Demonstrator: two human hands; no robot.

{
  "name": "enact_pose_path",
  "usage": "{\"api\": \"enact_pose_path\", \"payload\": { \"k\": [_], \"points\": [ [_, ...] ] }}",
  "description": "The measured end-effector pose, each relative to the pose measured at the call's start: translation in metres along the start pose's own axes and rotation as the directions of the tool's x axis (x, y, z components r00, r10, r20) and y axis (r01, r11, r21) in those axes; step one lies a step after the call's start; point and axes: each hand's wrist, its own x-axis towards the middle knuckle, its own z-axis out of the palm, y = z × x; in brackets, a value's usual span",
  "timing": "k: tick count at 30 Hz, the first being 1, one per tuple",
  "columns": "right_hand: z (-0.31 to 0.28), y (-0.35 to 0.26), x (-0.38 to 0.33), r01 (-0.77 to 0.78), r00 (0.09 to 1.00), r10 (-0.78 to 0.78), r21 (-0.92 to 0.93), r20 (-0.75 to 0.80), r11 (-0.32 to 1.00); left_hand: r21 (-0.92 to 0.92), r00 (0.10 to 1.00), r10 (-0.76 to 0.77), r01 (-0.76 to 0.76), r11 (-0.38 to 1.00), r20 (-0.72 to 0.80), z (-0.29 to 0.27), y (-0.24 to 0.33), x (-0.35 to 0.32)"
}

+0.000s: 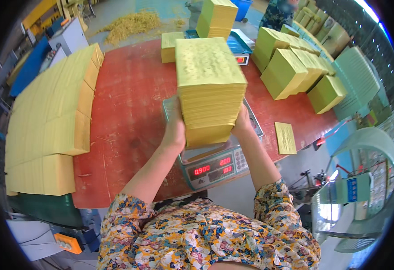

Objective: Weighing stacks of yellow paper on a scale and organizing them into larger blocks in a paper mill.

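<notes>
As the head view shows it, the stack of yellow sheets sits mid-frame between the left hand and the right hand, both grasping its sides, neither clearly nearer; its long axis runs up the frame; it hides much of the scale, so I cannot tell whether they touch; most fingertips are hidden.

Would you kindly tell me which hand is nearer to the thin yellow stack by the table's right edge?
Right. The right hand is left of the thin yellow stack; the left hand is farther left, across the tall stack.
</notes>
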Motion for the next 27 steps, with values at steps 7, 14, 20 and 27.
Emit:
{"api": "enact_pose_path", "payload": {
  "k": [7,14,20,27],
  "points": [
    [0.005,-0.014,-0.009,0.196,0.98,-0.194,-0.056,0.035,0.979,0.056,0.983,0.153,-0.147,0.987,-0.106,0.003,0.108,0.007],
    [-0.042,-0.023,-0.047,0.301,0.954,-0.295,0.189,-0.063,0.935,0.644,0.903,0.421,-0.373,0.668,0.086,0.006,0.196,0.0],
    [-0.081,-0.019,-0.078,0.276,0.959,-0.236,0.323,-0.159,0.905,0.831,0.928,0.34,-0.308,0.464,0.154,0.049,0.206,-0.003],
    [-0.1,-0.013,-0.094,0.278,0.957,-0.218,0.385,-0.192,0.88,0.957,0.934,0.263,-0.274,0.089,0.243,0.087,0.202,0.022]
  ]
}}
